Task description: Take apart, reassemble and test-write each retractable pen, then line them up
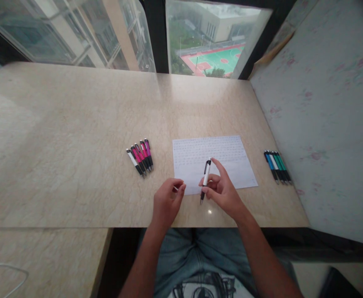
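Note:
My right hand (223, 192) grips a white and black click pen (205, 176) over the lower part of a sheet of paper. The pen stands nearly upright with its tip down, and the index fingertip rests at its top button. Rows of handwriting fill the upper part of the paper (187, 176). My left hand (168, 200) is at the paper's lower left corner, thumb and fingers brought together in a pinch. A small pale bit shows between those fingers; whether it is held or is paper behind them, I cannot make out.
Several pens (140, 158) in white, pink and purple lie fanned left of the paper. Several blue, white and green pens (277, 167) lie at the right, beside the flowered wall (330, 124). The marble-patterned desk (75, 145) reaches back to the windows. A white cable (10, 265) lies lower left.

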`<state>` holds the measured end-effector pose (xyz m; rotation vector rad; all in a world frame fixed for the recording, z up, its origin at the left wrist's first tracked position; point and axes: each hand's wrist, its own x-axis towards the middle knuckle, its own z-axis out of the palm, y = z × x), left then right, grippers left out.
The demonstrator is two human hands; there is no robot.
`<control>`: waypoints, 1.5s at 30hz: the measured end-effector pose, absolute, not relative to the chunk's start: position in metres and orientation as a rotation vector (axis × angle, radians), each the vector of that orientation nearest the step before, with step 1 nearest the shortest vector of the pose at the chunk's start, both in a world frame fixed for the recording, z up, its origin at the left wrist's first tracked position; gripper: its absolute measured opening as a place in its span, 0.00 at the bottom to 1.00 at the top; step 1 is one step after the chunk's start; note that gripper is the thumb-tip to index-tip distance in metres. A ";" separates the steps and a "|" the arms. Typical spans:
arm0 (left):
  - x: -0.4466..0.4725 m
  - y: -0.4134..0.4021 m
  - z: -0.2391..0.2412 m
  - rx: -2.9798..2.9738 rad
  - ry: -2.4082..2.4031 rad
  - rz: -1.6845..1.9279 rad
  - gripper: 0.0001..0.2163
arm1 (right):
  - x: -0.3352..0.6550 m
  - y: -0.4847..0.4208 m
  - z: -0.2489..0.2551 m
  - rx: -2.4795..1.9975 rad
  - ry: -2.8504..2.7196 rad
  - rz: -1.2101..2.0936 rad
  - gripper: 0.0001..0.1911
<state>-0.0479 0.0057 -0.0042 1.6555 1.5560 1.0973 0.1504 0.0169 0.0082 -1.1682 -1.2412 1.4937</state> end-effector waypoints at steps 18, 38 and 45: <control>-0.065 0.007 -0.016 1.875 1.617 1.014 0.05 | 0.149 0.028 -0.008 -1.148 -0.905 1.338 0.48; -0.062 0.005 -0.022 2.091 1.614 0.976 0.10 | 0.147 0.033 -0.013 -1.187 -0.930 1.252 0.47; -0.061 0.007 -0.020 2.140 1.558 0.933 0.12 | 0.142 0.036 -0.017 -1.250 -0.925 1.126 0.28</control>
